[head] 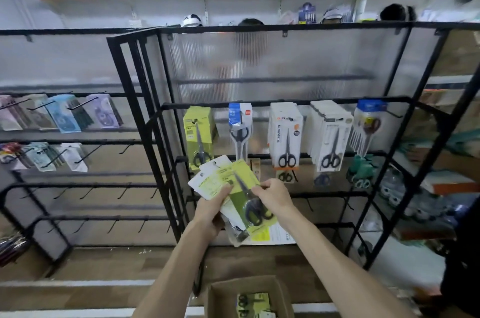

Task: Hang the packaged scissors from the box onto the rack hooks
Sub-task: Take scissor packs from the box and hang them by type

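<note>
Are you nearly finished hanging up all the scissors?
Not yet. Some hung packs already sit on the top-left hook of the rack. The left hand holds a fan of packs, and the right hand pinches the front pack; these are not on a hook yet. More boxed packs wait in the box below.

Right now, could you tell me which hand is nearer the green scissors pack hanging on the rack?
Left. The left hand is just below the hanging green pack, gripping the fanned packs; the right hand is farther right, pinching the front pack.
</note>
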A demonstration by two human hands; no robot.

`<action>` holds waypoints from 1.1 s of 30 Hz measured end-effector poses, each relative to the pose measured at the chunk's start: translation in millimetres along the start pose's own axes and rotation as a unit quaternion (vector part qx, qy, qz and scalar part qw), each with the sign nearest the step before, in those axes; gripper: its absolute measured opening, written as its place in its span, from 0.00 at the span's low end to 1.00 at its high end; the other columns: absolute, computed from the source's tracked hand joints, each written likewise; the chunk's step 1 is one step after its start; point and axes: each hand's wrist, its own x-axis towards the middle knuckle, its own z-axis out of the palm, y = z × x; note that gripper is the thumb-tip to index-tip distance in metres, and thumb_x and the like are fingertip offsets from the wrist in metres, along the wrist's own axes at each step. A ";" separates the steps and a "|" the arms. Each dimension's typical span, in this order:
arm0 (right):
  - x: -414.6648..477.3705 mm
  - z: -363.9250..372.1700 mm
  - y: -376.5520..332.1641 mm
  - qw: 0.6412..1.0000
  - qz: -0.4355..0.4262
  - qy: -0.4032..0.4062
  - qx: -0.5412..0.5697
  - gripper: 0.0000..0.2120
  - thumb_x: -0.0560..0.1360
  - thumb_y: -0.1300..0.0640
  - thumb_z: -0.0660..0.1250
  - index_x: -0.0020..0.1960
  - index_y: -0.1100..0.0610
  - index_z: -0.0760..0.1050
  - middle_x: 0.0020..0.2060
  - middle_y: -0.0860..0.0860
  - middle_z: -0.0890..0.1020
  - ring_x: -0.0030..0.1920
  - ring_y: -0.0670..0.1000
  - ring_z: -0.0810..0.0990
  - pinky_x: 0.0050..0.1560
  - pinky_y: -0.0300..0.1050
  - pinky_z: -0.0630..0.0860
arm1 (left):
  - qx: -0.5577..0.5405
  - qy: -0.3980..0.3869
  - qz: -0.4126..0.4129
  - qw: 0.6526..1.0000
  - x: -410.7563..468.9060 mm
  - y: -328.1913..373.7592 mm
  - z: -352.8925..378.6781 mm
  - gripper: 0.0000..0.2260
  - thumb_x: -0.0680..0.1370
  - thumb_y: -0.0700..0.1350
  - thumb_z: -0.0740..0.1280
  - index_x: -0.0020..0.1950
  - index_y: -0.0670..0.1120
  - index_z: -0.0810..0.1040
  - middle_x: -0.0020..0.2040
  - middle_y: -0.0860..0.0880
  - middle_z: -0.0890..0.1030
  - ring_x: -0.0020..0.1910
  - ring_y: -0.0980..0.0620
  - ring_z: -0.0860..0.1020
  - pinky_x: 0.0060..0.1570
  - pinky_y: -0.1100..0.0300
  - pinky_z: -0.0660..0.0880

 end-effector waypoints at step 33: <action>79.6 82.5 -68.6 0.988 -0.048 0.025 0.145 0.04 0.78 0.56 0.69 0.49 0.56 0.80 0.42 0.47 0.81 0.43 0.47 0.77 0.41 0.38 0.72 | 0.095 0.046 0.072 0.992 61.9 56.3 -79.5 0.11 0.76 0.40 0.75 0.58 0.41 0.80 0.51 0.43 0.87 0.48 0.42 0.86 0.49 0.45 0.84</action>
